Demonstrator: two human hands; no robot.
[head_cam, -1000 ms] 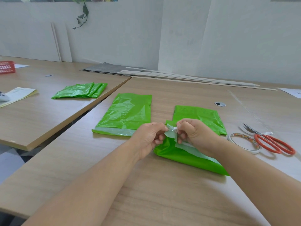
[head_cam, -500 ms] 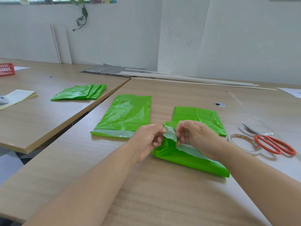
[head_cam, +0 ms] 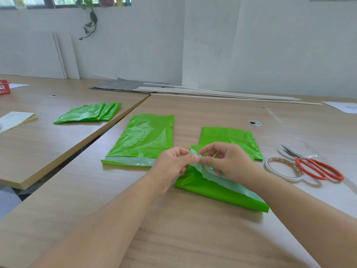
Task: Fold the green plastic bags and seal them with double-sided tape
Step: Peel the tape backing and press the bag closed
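A green plastic bag (head_cam: 216, 187) lies folded in front of me, its pale inner flap (head_cam: 229, 180) turned up along the top edge. My left hand (head_cam: 172, 165) pinches the flap's left corner. My right hand (head_cam: 229, 161) pinches the same corner from the right, fingertips almost touching the left ones. What sits between the fingertips is too small to tell. A second green bag (head_cam: 146, 140) lies flat to the left with a pale strip at its near edge. A third green bag (head_cam: 229, 137) lies behind my hands. The tape roll (head_cam: 283, 169) rests to the right.
Orange-handled scissors (head_cam: 316, 167) lie just right of the tape roll. A pile of folded green bags (head_cam: 88, 114) sits on the neighbouring table at left, beyond a gap between tables. Long white strips (head_cam: 222, 92) lie by the wall. Papers (head_cam: 15, 119) at far left.
Both hands have lifted the flap's corner slightly and the right hand's fingers have spread more. The bag has stayed in place.
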